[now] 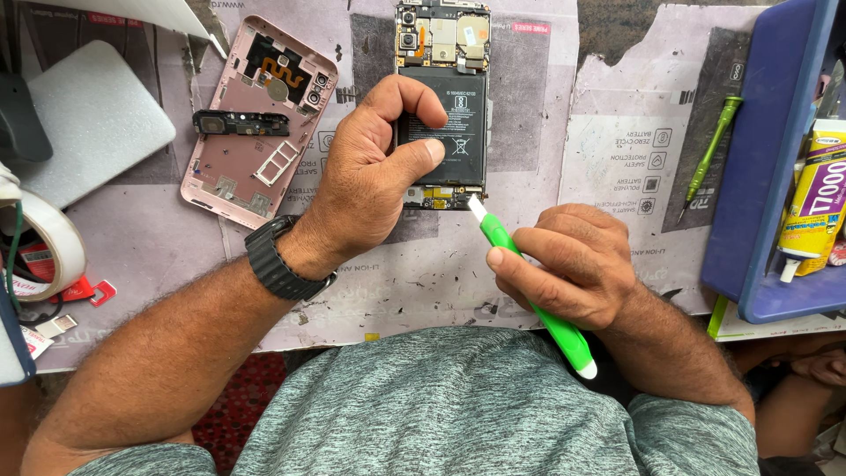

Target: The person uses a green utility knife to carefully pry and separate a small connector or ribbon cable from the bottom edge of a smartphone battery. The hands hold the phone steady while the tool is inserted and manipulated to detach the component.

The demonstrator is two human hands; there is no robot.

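An opened phone point(443, 53) lies face down at the top centre, its black battery point(458, 132) and circuit boards exposed. My left hand point(370, 176) grips the phone's left edge, thumb pressed on the battery. My right hand point(568, 264) holds a green prying tool point(502, 240) with a white tip; the tip touches the phone's lower right corner. A black watch point(280, 260) sits on my left wrist.
The phone's pink back cover point(238, 150) lies inside up to the left, with a small black part on it. A green screwdriver point(712, 154) rests right of the phone. A blue tray point(767, 176) at the right holds a glue tube point(818, 203). A tape roll point(44, 247) sits far left.
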